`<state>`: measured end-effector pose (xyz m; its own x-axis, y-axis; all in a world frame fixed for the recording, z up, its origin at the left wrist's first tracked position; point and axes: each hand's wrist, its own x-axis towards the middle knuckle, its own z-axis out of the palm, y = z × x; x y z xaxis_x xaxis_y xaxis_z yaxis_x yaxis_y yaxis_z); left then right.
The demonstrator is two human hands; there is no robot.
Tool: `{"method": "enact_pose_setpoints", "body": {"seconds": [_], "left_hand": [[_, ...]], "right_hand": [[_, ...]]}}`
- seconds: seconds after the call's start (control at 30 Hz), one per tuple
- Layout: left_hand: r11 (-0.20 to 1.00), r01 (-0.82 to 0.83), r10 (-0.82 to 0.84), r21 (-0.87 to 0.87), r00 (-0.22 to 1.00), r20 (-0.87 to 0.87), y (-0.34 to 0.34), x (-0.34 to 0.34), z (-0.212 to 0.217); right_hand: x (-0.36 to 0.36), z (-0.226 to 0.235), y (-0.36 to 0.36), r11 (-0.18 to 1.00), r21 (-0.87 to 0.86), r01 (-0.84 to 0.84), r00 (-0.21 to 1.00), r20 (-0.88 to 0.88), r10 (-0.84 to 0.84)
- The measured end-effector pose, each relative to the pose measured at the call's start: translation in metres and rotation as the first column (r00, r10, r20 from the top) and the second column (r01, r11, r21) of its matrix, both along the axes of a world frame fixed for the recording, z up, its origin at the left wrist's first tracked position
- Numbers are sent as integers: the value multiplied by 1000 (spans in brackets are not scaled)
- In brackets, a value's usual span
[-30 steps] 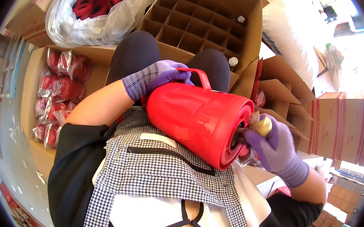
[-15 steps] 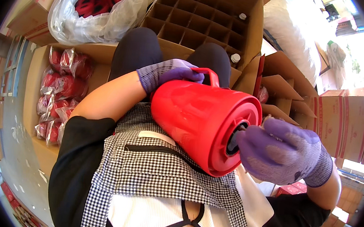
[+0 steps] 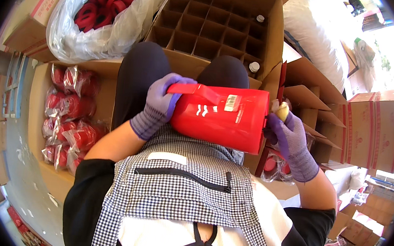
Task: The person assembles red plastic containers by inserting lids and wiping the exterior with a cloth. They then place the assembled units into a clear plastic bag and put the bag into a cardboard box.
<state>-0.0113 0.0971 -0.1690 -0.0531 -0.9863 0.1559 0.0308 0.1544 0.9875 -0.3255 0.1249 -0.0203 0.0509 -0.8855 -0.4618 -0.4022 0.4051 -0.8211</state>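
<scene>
A red jug with a loop handle (image 3: 221, 115) lies sideways above my lap, with a small label and white marks on its upward side. My left hand (image 3: 164, 96), in a purple and grey glove, is closed round the handle's left end. My right hand (image 3: 289, 136), gloved alike, is at the jug's right end with bent fingers. A small pale-yellow, cloth-like piece (image 3: 282, 111) is between its thumb and fingers. Something dark shows between that hand and the jug's end, mostly hidden.
A divided carton (image 3: 200, 34) beyond my knees holds two white-capped bottles (image 3: 254, 67). At left, a carton holds bagged red parts (image 3: 72, 98); behind it stands a clear bag of red rings (image 3: 106, 5). Open cartons (image 3: 307, 95) and stacked boxes (image 3: 369, 133) stand at right.
The jug has turned so its labelled side faces up and its right end points away to the right. My left hand has shifted left along with the handle; my right hand is lower-profile and slightly left.
</scene>
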Motion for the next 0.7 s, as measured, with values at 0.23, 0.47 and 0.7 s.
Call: {"method": "enact_pose_setpoints", "body": {"seconds": [0.23, 0.47, 0.7], "left_hand": [[873, -23, 117, 487, 979, -164, 32, 35, -2], [963, -62, -67, 263, 889, 453, 38, 44, 29], [992, 80, -126, 101, 776, 618, 44, 61, 29]], "right_hand": [[1, -73, -146, 679, -733, 23, 996, -43, -80], [-32, -267, -293, 734, -309, -605, 476, -879, 22], [-56, -340, -305, 718, -61, -693, 316, -921, 226]]}}
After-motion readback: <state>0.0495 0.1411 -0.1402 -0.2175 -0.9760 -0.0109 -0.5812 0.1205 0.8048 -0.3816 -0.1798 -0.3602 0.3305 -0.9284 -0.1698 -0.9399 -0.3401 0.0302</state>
